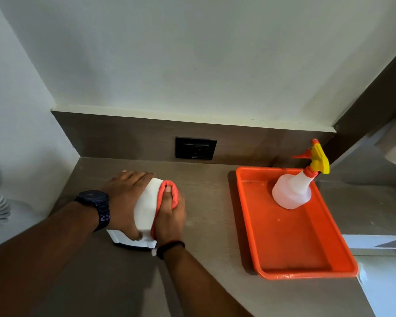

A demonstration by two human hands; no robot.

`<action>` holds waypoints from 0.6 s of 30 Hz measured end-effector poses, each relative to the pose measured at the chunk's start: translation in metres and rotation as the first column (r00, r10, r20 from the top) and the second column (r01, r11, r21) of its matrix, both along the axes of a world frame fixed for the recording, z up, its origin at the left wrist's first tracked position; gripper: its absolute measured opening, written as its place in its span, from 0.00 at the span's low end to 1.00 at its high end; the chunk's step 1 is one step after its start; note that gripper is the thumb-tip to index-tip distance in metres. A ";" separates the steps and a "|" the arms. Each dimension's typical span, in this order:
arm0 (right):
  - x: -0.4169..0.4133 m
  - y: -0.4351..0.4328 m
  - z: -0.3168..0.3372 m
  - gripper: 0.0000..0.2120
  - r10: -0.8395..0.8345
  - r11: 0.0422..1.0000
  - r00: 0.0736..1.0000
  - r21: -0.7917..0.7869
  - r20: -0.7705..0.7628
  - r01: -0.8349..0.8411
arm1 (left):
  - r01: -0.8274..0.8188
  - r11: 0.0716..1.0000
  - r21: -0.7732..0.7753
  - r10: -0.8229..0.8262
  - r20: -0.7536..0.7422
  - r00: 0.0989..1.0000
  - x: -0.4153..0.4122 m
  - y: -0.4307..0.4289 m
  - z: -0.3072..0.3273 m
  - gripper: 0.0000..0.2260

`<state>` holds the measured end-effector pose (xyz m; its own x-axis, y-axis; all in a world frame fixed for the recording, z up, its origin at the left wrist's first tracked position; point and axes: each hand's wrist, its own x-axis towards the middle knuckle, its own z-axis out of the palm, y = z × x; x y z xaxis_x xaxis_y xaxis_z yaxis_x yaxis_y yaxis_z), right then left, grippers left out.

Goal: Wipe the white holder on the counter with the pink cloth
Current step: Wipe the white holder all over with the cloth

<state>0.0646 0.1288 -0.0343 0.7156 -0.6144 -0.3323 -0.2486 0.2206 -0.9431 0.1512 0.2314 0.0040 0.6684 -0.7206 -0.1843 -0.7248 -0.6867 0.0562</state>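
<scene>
Your right hand (pixel 172 216) has its fingers curled around the pink cloth (pixel 167 197), pressing it on the right side of the white holder (pixel 146 207) on the counter (pixel 206 202), your left hand (pixel 124 197) clasping its other side, fingers together, the orange tray (pixel 290 268) with its spray bottle (pixel 293 191) beyond.

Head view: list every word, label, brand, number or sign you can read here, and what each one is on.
No text can be read.
Wall socket: a small pale mark on its lower edge, too small and blurred to read.
Watch on the left wrist: dark face, no digits legible.
Spray bottle, orange tray, white holder, pink cloth: no print visible.
</scene>
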 end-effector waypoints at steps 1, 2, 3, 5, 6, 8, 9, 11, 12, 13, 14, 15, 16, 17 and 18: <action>0.003 -0.003 0.000 0.11 0.010 1.000 1.000 0.006 -0.014 -0.010 | -0.006 1.000 0.005 0.006 -0.005 1.000 -0.001 -0.001 0.002 0.62; 0.005 -0.005 -0.002 0.15 0.011 1.000 1.000 0.027 -0.028 -0.010 | -0.009 1.000 0.011 0.010 -0.013 1.000 -0.002 -0.001 0.004 0.62; 0.004 -0.004 -0.003 0.17 0.009 0.999 0.999 0.052 -0.037 -0.007 | -0.012 1.000 0.014 0.012 -0.020 1.000 -0.003 -0.002 0.006 0.62; -0.002 0.003 -0.006 0.17 0.011 0.998 0.999 0.063 -0.046 -0.008 | -0.012 1.000 0.018 0.013 -0.031 0.999 -0.004 -0.002 0.008 0.62; -0.008 0.007 -0.007 0.15 0.009 0.998 0.999 0.055 -0.047 -0.006 | -0.007 1.000 0.021 0.007 -0.034 0.999 -0.004 -0.002 0.008 0.61; -0.017 0.015 -0.004 0.10 -0.015 0.999 1.000 0.029 -0.022 0.015 | 0.008 1.000 0.012 -0.007 -0.035 0.999 -0.004 -0.003 0.008 0.61; -0.017 0.016 0.000 0.07 -0.024 1.000 1.000 0.017 -0.001 0.024 | 0.013 1.000 0.004 -0.013 -0.028 1.000 -0.004 -0.003 0.008 0.60; -0.010 0.010 0.008 0.04 -0.030 0.999 0.999 -0.031 0.032 0.031 | 0.022 1.000 -0.008 -0.022 -0.005 1.000 -0.003 -0.003 0.007 0.58; -0.005 0.006 0.013 0.05 -0.018 0.998 0.999 -0.062 0.042 0.021 | 0.017 1.000 -0.008 -0.017 0.003 1.000 -0.003 -0.002 0.007 0.58; 0.000 0.002 0.015 0.07 -0.002 0.997 0.999 -0.080 0.046 0.005 | 0.006 1.000 -0.004 -0.006 0.002 1.000 -0.003 -0.002 0.006 0.58; 0.004 -0.002 0.014 0.11 0.005 0.997 0.999 -0.078 0.036 -0.002 | -0.005 1.000 0.001 0.005 -0.005 1.000 -0.003 -0.002 0.006 0.59; 0.007 -0.004 0.010 0.14 0.003 0.998 1.000 -0.060 0.022 -0.001 | -0.012 1.000 0.007 0.013 -0.013 1.000 -0.003 -0.002 0.006 0.60; 0.008 -0.006 0.006 0.15 0.000 1.000 1.000 -0.030 0.009 0.001 | -0.015 1.000 0.012 0.015 -0.017 1.000 -0.003 -0.002 0.006 0.60; 0.005 -0.005 0.003 0.16 0.002 1.000 1.000 0.010 -0.012 -0.001 | -0.017 1.000 0.020 0.017 -0.019 1.000 -0.004 -0.003 0.007 0.60; 0.000 -0.002 0.000 0.17 0.006 0.999 1.000 0.046 -0.030 -0.005 | -0.019 0.999 0.026 0.020 -0.019 1.000 -0.004 -0.003 0.007 0.60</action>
<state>0.0644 0.1272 -0.0342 0.7083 -0.5940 -0.3814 -0.2779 0.2621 -0.9242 0.1471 0.2280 0.0111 0.6783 -0.7024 -0.2156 -0.7103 -0.7019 0.0520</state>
